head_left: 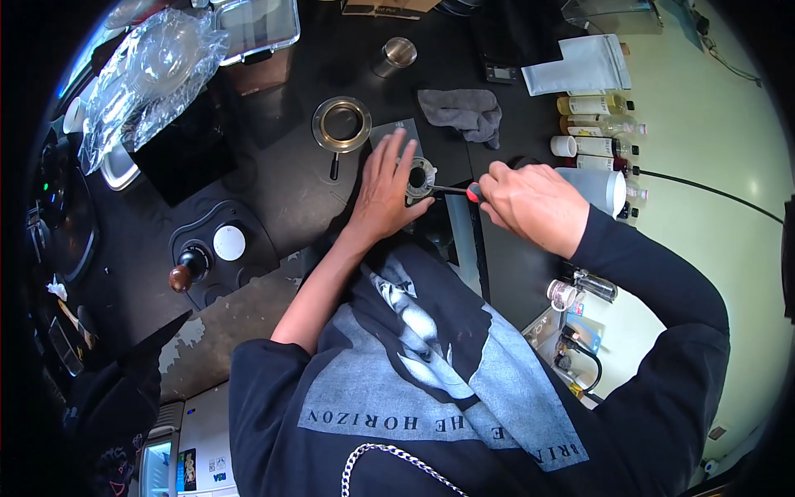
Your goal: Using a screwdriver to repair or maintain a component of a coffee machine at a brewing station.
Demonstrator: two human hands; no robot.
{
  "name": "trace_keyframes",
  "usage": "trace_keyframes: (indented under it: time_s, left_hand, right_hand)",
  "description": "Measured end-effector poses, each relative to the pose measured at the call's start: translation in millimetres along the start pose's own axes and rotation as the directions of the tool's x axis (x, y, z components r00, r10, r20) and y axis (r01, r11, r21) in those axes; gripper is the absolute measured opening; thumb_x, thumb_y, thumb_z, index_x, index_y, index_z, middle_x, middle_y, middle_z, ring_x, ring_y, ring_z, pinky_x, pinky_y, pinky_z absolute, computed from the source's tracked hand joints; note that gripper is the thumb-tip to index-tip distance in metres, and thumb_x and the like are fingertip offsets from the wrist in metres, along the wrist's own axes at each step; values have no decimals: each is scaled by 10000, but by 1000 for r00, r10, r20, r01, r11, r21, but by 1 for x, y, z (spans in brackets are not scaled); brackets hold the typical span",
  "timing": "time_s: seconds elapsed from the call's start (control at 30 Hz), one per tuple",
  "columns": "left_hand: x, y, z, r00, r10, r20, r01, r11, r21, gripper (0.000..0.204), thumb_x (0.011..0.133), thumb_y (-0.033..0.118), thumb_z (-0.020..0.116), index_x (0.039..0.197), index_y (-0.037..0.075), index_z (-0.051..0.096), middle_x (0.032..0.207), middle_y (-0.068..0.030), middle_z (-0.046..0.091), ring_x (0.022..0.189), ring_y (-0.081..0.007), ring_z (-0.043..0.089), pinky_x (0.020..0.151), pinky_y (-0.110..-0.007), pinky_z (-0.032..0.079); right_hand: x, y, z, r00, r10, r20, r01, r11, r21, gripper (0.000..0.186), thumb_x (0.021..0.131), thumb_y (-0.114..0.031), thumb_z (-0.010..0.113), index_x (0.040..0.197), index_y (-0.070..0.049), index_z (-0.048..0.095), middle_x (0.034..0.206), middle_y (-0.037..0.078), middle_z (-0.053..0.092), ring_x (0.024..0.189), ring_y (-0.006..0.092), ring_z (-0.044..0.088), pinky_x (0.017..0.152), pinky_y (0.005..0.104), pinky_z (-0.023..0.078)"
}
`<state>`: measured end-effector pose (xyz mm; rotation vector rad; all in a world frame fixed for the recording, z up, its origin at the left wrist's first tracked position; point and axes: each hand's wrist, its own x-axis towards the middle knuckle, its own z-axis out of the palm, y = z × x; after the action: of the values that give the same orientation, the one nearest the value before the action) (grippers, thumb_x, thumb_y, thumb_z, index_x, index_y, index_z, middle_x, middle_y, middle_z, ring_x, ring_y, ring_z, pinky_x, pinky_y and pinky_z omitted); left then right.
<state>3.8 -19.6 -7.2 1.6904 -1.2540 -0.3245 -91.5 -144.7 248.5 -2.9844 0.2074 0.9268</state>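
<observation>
My right hand [534, 203] is closed around the handle of a screwdriver [450, 190] with a red collar. Its thin shaft points left, and its tip meets the side of a small round metal part [419, 178] with a dark hole in its middle. Against that part's left side lies my left hand [385, 186], fingers stretched out and thumb apart, reaching partly around it. The fingers do not wrap over it. A dark flat plate [396, 131] lies just beyond my left fingertips.
A metal ring pan with a black handle [341, 124], a steel cup [397, 54] and a grey cloth [460, 113] lie beyond my hands. Several bottles [592, 124] line the right side. Leftward are a wood-knobbed tool [189, 267] on a black mat and clear plastic wrapping [157, 74].
</observation>
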Motion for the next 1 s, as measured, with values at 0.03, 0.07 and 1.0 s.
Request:
trace_keyframes:
  time_s: [0.03, 0.07, 1.0]
  left_hand:
    - [3, -6, 0, 995, 66, 78, -57, 993, -103, 882, 768, 215, 904, 1516, 38, 472, 1531, -164, 514, 1427, -362, 495, 1181, -474, 412]
    - [3, -10, 2, 989, 25, 145, -3, 988, -152, 822, 768, 206, 897, 1481, 59, 513, 1468, -155, 575, 1380, -350, 551, 1156, -462, 458]
    - [3, -14, 3, 997, 22, 68, -7, 976, -218, 736, 721, 209, 911, 1370, 57, 600, 1353, -118, 645, 1235, -308, 662, 1009, -417, 576]
  right_hand:
    - [0, -3, 0, 1000, -4, 7, 4, 1000, 5, 135, 969, -145, 620, 965, -17, 661, 927, 170, 682, 792, 364, 720, 728, 471, 566]
    - [1, -5, 0, 999, 15, 38, -16, 999, 30, 145, 971, -145, 621, 943, -9, 666, 911, 183, 684, 782, 366, 724, 713, 472, 569]
    - [23, 0, -16, 945, 260, 197, -302, 926, 227, 286, 950, -230, 659, 900, 48, 702, 790, 249, 701, 758, 448, 706, 714, 528, 568]
